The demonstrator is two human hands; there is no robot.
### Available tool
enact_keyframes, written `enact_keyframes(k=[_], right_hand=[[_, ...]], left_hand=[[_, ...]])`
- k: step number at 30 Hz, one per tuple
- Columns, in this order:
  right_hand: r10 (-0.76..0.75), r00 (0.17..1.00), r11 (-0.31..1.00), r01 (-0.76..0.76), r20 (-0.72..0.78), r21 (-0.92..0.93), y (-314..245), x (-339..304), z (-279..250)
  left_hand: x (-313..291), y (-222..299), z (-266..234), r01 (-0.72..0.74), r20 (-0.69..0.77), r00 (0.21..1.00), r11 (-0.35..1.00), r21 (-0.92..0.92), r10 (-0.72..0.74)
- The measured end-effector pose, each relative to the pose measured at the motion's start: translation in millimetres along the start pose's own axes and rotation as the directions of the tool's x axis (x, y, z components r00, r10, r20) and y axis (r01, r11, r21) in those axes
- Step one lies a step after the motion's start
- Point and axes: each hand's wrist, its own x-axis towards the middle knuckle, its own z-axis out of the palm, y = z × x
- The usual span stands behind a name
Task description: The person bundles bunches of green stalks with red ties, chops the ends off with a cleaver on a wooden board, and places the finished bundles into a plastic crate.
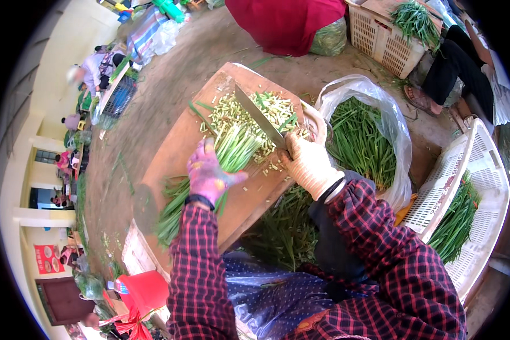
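Off the near-left corner of the brown board (178, 148) stands a red bucket (152, 290). From that corner the bundle of green stalks (232, 148) runs slantwise toward the far-right edge, its leafy ends nearest the person and its pale ends out near the board's middle. Across it lies the left hand (205, 170), gloved and stained purple and pink, palm down with the thumb stuck out to the right; how firmly the fingers press or grip, I cannot tell. It is the nearer hand, set right on the bundle.

Beyond the pale ends, toward the far edge, spreads a heap of chopped pieces (224, 115). Over this heap slants the knife (258, 115), tip toward the far corner, handle toward the right edge. The relation that counts, as I judge it, is this: blade and bundle lie roughly crosswise, the pale ends close by the blade; whether they touch is unclear. Closed around the handle, the right hand (311, 164) sits above the right edge, apart from the stalks. Past that edge come a clear bag of greens (361, 139) and a white crate (433, 212).
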Motion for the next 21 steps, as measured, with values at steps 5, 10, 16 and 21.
enact_keyframes(k=[5, 10, 16, 21], right_hand=[[-0.152, 0.983, 0.988, 0.150, -0.106, -0.031, -3, -7, -7], [-0.187, 0.981, 0.980, 0.183, -0.050, -0.074, -3, -13, -11], [-0.183, 0.983, 0.964, 0.173, -0.034, -0.203, -2, -27, 2], [-0.254, 0.967, 0.939, 0.255, 0.039, -0.232, -3, -23, -8]], left_hand=[[33, 21, 9, 0.087, 0.304, 0.945, 0.988, 0.130, -0.123], [41, 32, 13, 0.075, 0.330, 0.933, 0.976, 0.204, -0.141], [39, 33, 19, 0.112, 0.249, 0.956, 0.978, 0.178, -0.155], [41, 29, 19, 0.148, 0.265, 0.949, 0.982, 0.115, -0.173]])
